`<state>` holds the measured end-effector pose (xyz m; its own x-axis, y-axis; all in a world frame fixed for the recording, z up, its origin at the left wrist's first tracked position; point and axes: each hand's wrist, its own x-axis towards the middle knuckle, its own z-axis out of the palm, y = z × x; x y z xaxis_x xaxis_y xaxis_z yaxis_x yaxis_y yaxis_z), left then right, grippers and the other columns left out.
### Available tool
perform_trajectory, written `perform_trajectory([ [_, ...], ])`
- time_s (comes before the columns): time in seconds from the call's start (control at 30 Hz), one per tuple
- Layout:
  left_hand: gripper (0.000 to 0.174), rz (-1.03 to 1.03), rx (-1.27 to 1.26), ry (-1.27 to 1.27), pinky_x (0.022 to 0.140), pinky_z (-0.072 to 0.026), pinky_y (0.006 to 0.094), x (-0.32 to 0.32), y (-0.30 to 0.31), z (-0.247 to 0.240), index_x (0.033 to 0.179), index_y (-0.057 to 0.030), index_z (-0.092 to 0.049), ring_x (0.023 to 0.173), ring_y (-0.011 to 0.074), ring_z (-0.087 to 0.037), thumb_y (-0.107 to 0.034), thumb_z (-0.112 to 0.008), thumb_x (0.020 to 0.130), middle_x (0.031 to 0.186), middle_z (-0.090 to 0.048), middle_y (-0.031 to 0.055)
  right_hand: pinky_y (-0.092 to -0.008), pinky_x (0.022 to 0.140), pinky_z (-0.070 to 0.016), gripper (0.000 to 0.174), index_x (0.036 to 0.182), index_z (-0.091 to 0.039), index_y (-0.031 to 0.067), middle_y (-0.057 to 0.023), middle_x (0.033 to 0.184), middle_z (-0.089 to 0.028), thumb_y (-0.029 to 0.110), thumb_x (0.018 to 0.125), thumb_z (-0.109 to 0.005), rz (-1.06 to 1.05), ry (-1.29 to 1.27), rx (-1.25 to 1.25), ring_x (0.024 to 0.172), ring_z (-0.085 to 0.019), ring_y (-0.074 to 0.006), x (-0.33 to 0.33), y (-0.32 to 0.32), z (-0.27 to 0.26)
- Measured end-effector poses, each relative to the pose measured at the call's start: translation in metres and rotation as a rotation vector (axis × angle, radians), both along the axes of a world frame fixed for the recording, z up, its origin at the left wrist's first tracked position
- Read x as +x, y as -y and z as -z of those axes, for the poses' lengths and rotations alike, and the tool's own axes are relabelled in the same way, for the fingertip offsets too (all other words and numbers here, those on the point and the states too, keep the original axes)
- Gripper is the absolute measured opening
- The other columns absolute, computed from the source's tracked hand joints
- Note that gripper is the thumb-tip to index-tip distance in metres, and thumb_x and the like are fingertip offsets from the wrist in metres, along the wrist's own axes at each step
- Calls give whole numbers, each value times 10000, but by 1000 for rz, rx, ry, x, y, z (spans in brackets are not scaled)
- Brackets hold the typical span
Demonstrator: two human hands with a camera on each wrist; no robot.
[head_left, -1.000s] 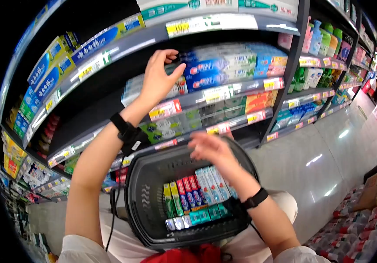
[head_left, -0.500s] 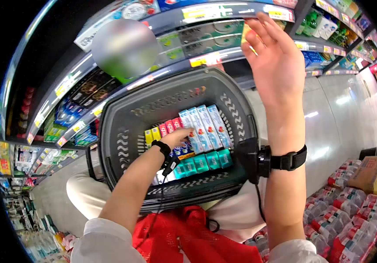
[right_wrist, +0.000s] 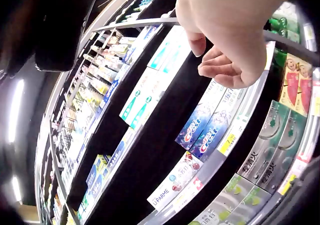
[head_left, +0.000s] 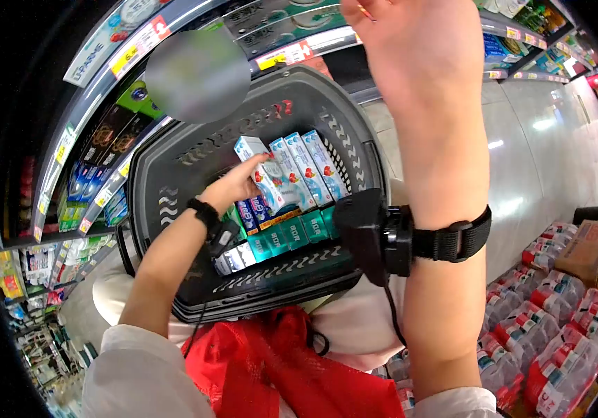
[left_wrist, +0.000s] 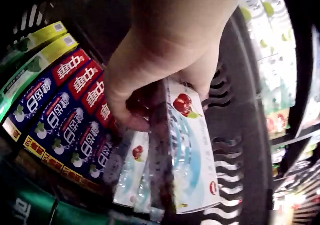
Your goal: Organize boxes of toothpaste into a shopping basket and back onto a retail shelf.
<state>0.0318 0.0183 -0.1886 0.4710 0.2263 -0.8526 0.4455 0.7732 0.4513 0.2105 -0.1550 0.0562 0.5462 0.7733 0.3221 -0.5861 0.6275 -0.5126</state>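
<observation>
Since half a second earlier, the left hand (head_left: 233,184) had closed round a white toothpaste box (head_left: 261,177) and tipped it up from its row in the basket (head_left: 174,174); removal appeared under way. The right hand (head_left: 410,49) had risen nearer the shelf (right_wrist: 200,172), fingers loosely curled, empty.

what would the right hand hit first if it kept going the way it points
Most likely the blue Crest boxes: the right hand, fingers loosely curled and empty, points at them. Depth is unclear; the price rail below might come first.
</observation>
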Motion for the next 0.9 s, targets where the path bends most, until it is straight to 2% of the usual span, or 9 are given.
perform_trajectory([
  [0.17,384,-63,181,383,914,-403,380,-51,-7,-84,1184,-61,-436,1065,206,-505,-264,-507,867,1166,-517,84,-225,602,-385,163,883,-510,66,-15,732,-524,208,803,-524,195,28,-231,653,-479,-116,-10,-37,17],
  [0.33,575,144,519,588,961,-364,399,-91,-10,-156,1285,-46,-306,1159,235,-432,-352,-522,849,1311,-387,113,-264,753,-435,420,1083,-523,-10,-88,955,-590,286,794,-597,-25,842,-624,884,-548,-153,-71,-64,50],
  [0.4,607,118,556,582,953,-371,385,-101,-12,-157,1291,-45,-291,1164,229,-425,-354,-545,835,1308,-387,101,-279,800,-436,524,1162,-459,-18,-125,1055,-551,308,785,-619,-169,862,-649,974,-526,-183,-83,-67,59],
  [0.43,615,8,678,626,946,-375,381,-113,-8,-155,1286,-40,-301,1159,225,-429,-335,-573,819,1289,-405,98,-294,837,-429,611,1215,-388,-27,-164,1170,-475,313,773,-640,-162,1188,-644,1048,-492,-198,-104,-69,71],
  [0.47,572,-41,584,631,954,-366,366,-116,-10,-153,1271,-23,-326,1151,223,-435,-219,-599,808,1282,-413,106,-362,844,-424,694,1189,-387,-54,-235,1138,-451,307,687,-702,-176,1101,-644,1024,-504,-285,-102,-71,83],
  [0.53,529,-23,983,648,961,-357,346,-118,-1,-148,1252,-3,-355,1141,214,-443,-60,-579,776,1276,-421,111,-384,874,-400,711,1201,-360,-41,-234,1123,-458,237,653,-718,55,1571,-506,1000,-501,-346,-118,-64,99],
  [0.63,570,-89,840,569,947,-365,312,-134,6,-154,1238,15,-371,1123,183,-452,40,-574,706,1253,-448,107,-402,859,-399,678,1175,-374,-18,-199,1079,-497,169,619,-714,34,1743,-622,984,-498,-363,-128,-62,106],
  [0.8,492,-47,992,682,899,-404,312,-145,0,-160,1215,17,-382,1072,172,-489,-9,-571,761,1202,-487,115,-339,836,-426,594,1132,-423,-2,-173,1060,-526,149,634,-709,-10,1549,-748,980,-540,-278,-139,-68,107],
  [0.9,387,-327,805,682,855,-439,302,-151,-14,-177,1140,2,-421,979,146,-530,-98,-596,809,1077,-535,79,-310,829,-429,533,1107,-463,5,-136,1026,-562,156,658,-707,-8,1197,-547,940,-559,-205,-129,-79,108],
])
